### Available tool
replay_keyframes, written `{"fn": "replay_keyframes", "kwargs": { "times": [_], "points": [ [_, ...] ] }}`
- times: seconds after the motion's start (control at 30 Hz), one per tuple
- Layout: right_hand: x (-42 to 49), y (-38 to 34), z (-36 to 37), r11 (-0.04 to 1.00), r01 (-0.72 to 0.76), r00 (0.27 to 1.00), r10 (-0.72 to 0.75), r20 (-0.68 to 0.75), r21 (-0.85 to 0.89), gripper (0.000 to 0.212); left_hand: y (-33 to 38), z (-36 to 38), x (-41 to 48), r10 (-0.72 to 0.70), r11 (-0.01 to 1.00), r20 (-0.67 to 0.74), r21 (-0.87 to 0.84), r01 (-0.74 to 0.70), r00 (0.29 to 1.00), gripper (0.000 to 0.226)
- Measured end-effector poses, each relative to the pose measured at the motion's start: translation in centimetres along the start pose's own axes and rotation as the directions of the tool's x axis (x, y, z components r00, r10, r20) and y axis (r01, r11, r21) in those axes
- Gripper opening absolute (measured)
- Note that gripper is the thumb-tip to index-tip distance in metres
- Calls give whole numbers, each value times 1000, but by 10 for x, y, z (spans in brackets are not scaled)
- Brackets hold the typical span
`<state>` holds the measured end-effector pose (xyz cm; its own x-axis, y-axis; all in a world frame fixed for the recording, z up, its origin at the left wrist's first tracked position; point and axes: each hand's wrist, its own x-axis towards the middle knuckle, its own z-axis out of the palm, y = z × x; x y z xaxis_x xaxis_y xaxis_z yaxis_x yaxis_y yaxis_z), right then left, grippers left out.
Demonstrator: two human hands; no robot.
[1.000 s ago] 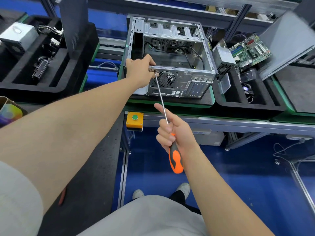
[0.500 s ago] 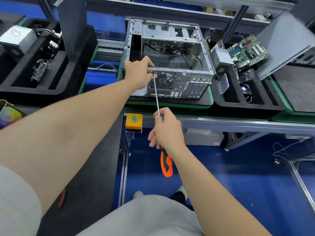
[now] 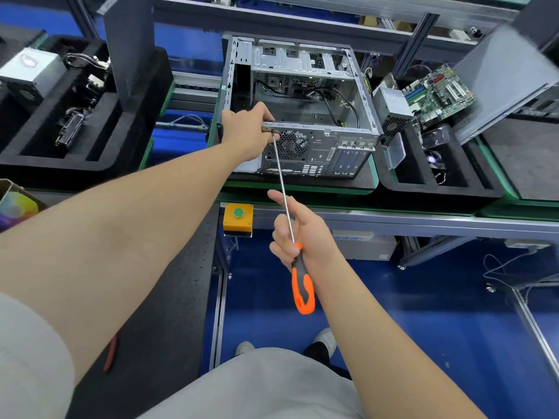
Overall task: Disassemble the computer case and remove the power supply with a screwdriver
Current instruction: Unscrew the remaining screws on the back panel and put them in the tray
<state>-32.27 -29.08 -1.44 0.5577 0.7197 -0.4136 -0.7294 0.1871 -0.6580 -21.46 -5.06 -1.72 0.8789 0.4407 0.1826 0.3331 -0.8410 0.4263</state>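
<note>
We see the computer case [image 3: 320, 152] lying open side up on a black pad, its rear panel facing us. Our left hand [image 3: 246, 131] grips the case's near left corner, fingers curled over the top rim. That hand and forearm cover the corner behind them, so we cannot tell what sits inside there.

Our right hand [image 3: 305, 237] is in front of the case, below the bench edge. It is wrapped round the top of the screwdriver [image 3: 280, 173] handle, with the forefinger stretched out beside the shaft. The long shaft slopes up to the rear panel, and its tip meets the top left of that panel, just beside the left fingers and the fan grille.

Right of the case is a black foam tray [image 3: 423, 182] holding a grey metal box [image 3: 391, 107] and a green circuit board [image 3: 435, 92]. A grey panel [image 3: 508, 77] leans beyond them. Left of the case stands another foam tray [image 3: 90, 164] with parts and an upright dark panel [image 3: 130, 40]. Below the case's front left, a yellow button box [image 3: 238, 220] hangs on the rail.
</note>
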Motion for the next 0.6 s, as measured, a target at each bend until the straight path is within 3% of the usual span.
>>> {"fn": "replay_keyframes", "kwargs": {
  "times": [0.07, 0.13, 0.33, 0.47, 0.53, 0.6],
  "points": [
    [0, -4, 2, 943, -102, 989, 60, 139, 317, 35, 1, 0, 0, 4, 1000, -6, 3, -4, 1000, 34],
    [1, -7, 4, 920, -107, 986, 48, 161, 377, 34, 1, -1, -1, 8, 1000, -7, 7, -8, 1000, 34],
    [2, -10, 13, 999, 1, 996, -5, -89, -44, 22, 2, -3, -3, 20, 999, 1, 29, -20, 1000, 32],
    [5, -1, 19, 920, 18, 977, -100, -189, -392, 20, 3, -7, -5, 35, 999, 21, 0, -35, 999, 28],
    [6, 3, 17, 879, 24, 962, -150, -228, -477, 18, 4, -11, -6, 46, 999, 53, -4, -46, 998, 22],
    [7, 4, 15, 867, 24, 957, -163, -238, -498, 18, 4, -15, -8, 40, 999, 111, -25, -37, 993, 35]
  ]
}}
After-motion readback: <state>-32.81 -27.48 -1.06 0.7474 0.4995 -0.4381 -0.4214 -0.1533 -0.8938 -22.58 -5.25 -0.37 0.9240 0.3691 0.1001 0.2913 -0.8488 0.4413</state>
